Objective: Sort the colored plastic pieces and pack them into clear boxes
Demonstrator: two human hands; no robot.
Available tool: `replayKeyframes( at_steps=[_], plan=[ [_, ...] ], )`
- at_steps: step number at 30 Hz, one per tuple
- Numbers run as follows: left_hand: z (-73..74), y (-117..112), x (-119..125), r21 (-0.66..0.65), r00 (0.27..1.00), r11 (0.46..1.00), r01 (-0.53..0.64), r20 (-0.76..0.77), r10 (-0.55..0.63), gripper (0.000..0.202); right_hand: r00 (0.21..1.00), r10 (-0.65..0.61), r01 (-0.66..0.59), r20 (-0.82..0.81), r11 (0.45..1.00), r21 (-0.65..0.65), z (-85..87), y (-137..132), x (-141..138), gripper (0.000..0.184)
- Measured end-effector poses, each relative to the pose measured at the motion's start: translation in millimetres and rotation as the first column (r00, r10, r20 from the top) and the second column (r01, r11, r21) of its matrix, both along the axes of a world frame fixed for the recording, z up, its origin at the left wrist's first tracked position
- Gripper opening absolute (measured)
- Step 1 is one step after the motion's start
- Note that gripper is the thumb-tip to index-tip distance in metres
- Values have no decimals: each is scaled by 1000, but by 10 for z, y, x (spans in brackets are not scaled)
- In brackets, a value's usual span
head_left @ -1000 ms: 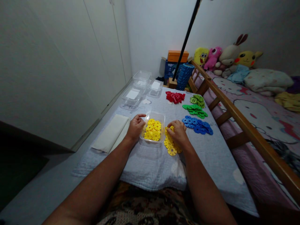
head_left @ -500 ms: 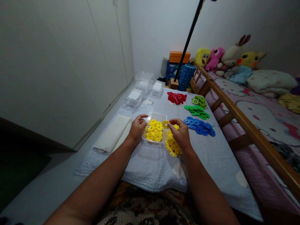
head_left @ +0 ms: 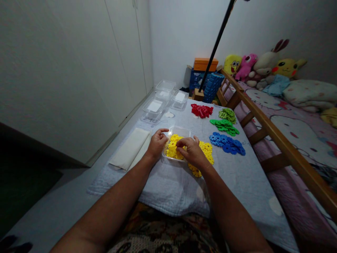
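A clear plastic container (head_left: 181, 130) holding yellow snowflake discs (head_left: 172, 149) sits on the pale blue quilt (head_left: 237, 175). My left hand (head_left: 157, 143) grips the container's left rim, fingers curled on it. Over the container's near right part, my right hand (head_left: 192, 151) has its fingers bent down among the yellow discs; whether it holds one is hidden. More yellow discs (head_left: 206, 149) lie loose on the quilt just right of the container.
Piles of blue discs (head_left: 228, 143), green discs (head_left: 225, 123) and red discs (head_left: 202, 110) lie further right and back. Three clear containers (head_left: 165, 96) stand at the far left. A folded white cloth (head_left: 130, 148) lies left. A wooden bed rail (head_left: 276, 140) runs along the right.
My right hand rose from the loose yellow pile with a disc, then moved left and down into the container. My left hand stayed on the rim.
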State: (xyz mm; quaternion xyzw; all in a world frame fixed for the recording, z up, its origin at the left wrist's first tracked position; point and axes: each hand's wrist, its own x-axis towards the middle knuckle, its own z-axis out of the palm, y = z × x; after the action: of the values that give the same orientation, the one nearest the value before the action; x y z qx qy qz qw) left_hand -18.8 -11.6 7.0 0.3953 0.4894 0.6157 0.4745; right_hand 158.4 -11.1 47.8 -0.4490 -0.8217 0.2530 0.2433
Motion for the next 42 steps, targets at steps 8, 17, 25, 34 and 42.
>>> replayKeyframes(
  at_steps=[8, 17, 25, 34, 42],
  plan=[
    [-1, -5, -7, -2, 1000, 1000, -4, -29, 4, 40, 972, -176, 198, -156, 970, 140, -85, 159, 338, 14],
    [32, -11, -8, -7, 998, 1000, -22, -59, 22, 38, 969, -219, 204, 117, 971, 126, -149, 247, 809, 15],
    [22, -7, -9, 4, 998, 1000, -29, -51, 29, 39, 910, -238, 201, 339, 969, 140, -246, 216, 742, 19],
    [22, -11, -13, 1, 998, 1000, -26, -64, 26, 39, 970, -212, 213, 116, 977, 4, -166, 230, 743, 4],
    [27, -13, -10, -7, 998, 1000, -25, -57, 24, 39, 891, -291, 276, -349, 957, -93, -30, 217, 718, 16]
  ],
)
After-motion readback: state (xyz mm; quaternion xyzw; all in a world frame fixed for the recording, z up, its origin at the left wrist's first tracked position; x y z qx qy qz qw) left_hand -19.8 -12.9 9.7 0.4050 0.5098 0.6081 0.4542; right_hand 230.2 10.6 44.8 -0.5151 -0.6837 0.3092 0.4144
